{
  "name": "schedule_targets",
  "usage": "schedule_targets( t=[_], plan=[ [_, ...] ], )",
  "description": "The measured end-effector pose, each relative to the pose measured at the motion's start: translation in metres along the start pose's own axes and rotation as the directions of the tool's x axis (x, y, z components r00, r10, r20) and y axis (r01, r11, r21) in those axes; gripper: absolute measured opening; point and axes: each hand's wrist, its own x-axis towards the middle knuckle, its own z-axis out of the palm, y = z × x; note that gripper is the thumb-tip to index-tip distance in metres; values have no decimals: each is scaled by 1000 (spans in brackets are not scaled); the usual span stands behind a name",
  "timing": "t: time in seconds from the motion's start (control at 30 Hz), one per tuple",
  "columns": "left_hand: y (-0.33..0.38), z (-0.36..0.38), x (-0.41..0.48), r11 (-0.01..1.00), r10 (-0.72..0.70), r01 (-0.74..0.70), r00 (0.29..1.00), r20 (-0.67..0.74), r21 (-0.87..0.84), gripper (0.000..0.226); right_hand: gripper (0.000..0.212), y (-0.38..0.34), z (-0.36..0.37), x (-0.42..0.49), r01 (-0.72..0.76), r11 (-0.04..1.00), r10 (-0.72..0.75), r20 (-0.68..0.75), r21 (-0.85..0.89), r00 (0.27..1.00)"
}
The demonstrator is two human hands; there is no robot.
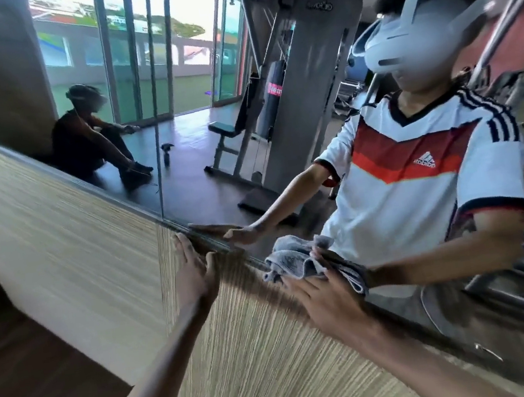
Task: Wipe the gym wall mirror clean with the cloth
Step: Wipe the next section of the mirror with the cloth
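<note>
The gym wall mirror (pixel 202 159) fills the upper right of the head view, above a striped wooden wall panel. A crumpled grey cloth (pixel 298 260) is pressed against the mirror's bottom edge. My right hand (pixel 326 293) grips the cloth from below, fingers over it. My left hand (pixel 193 267) lies flat and open on the wooden panel, fingertips touching the mirror's lower frame, left of the cloth. The glass reflects both hands and my white, red-striped shirt.
The wooden panel (pixel 78 255) runs diagonally below the mirror, with dark floor (pixel 28 379) at lower left. Reflected in the glass: a seated person, a spray bottle (pixel 167 154) on the floor, a weight machine, a punching bag and glass doors.
</note>
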Motion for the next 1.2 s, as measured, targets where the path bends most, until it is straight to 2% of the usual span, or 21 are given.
schedule_targets(
  t=[0.1,0.23,0.33,0.43,0.53,0.63,0.7,0.8,0.93,1.07,1.13,1.2],
  plan=[
    [19,16,-16,997,-38,38,999,-5,-68,79,82,13,-3,-33,-59,997,60,29,-42,998],
    [30,27,-32,997,-43,41,999,-26,-58,81,69,4,-7,4,13,997,-14,-7,-81,1000],
    [32,34,-37,993,-54,52,998,-23,-105,79,49,-17,-26,56,78,988,-68,73,-135,995],
    [31,33,-38,981,-69,61,997,-39,-186,70,54,-24,-32,76,100,974,-69,158,-202,985],
    [37,35,-51,974,-61,53,998,-29,-219,64,50,-14,-23,48,84,975,-75,53,-204,996],
    [52,56,-77,963,-128,121,992,-15,-241,73,42,10,-8,-17,95,990,-98,-25,-108,995],
    [68,74,-98,951,-189,186,982,12,-245,80,45,33,3,-72,72,994,-81,-102,-85,991],
    [99,102,-138,954,-189,193,981,39,-227,79,51,68,9,-154,-10,994,-7,-161,-106,987],
    [119,128,-168,942,-185,200,979,79,-269,87,54,86,6,-206,-47,993,33,-129,-112,991],
    [117,134,-164,925,-240,254,967,84,-284,108,53,81,3,-179,-1,986,-11,-65,-169,998],
    [121,130,-165,945,-190,217,973,129,-246,102,54,70,-1,-150,46,976,-54,-33,-212,998],
    [124,134,-167,949,-200,229,969,147,-219,96,50,63,-5,-127,65,975,-66,2,-214,998]
  ],
)
